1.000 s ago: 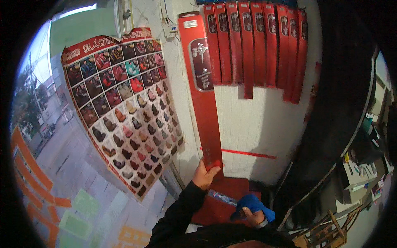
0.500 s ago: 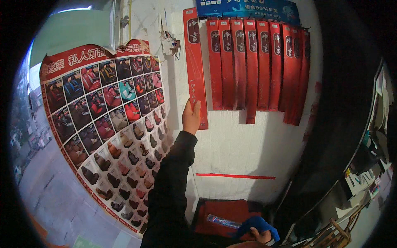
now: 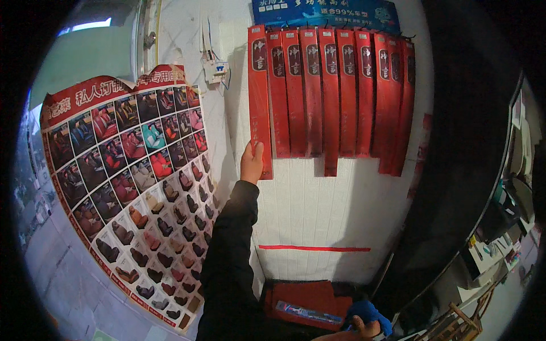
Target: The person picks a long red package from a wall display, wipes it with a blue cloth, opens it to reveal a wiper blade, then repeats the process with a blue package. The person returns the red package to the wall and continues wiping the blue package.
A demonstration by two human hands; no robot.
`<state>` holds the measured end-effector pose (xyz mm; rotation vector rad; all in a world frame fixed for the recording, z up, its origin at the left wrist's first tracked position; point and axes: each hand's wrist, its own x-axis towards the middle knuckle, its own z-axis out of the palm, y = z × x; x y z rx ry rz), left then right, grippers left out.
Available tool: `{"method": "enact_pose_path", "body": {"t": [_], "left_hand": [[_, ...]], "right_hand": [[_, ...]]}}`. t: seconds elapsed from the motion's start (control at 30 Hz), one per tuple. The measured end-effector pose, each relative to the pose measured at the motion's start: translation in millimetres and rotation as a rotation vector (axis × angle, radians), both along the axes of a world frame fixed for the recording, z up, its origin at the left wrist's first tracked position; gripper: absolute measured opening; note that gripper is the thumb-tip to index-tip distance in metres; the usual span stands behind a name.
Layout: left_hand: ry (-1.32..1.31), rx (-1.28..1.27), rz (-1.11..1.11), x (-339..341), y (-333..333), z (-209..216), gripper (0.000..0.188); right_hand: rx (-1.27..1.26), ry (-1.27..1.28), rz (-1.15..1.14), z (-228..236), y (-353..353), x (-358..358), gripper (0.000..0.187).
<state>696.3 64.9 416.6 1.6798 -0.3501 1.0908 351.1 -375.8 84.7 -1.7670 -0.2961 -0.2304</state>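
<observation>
My left hand point(image 3: 252, 162) is closed on the lower end of a long, narrow red wiper blade package point(image 3: 259, 102), held upright against the white wall. Its top is level with a row of similar red packages point(image 3: 330, 96) hanging from hooks just to its right. Whether the held one is on a hook I cannot tell. Low at the bottom, my right hand point(image 3: 365, 329) grips a bunched blue cloth point(image 3: 368, 314). Close by, a slim clear-and-blue package point(image 3: 307, 312) lies on red boxes point(image 3: 307, 292).
A blue sign point(image 3: 330, 16) tops the row. To the left hangs a large poster of car seats point(image 3: 131, 187), with a small wall switch point(image 3: 216, 71) beside it. A dark vertical panel point(image 3: 455, 142) stands on the right, with a wooden chair or rack point(image 3: 463, 321) below.
The red package in my left hand has come down and closer to the hanging row, its top now in line with the others. The view has shifted slightly. My right hand still grips the cloth.
</observation>
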Motion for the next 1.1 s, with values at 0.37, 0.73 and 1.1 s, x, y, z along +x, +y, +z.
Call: {"method": "enact_pose_path", "body": {"t": [0.37, 0.73, 1.1], "left_hand": [[-0.05, 0.001, 0.08, -0.4, 3.2, -18.5, 0.049], [-0.121, 0.047, 0.029, 1.4, 16.1, -33.7, 0.047], [-0.073, -0.018, 0.082, 25.0, 12.7, -18.4, 0.05]], "right_hand": [[-0.003, -0.027, 0.013, 5.3, -10.0, 16.7, 0.01], [-0.006, -0.039, -0.005, 8.9, -2.3, 24.6, 0.011], [-0.005, -0.043, -0.064, 7.7, 3.6, 17.0, 0.012]]}}
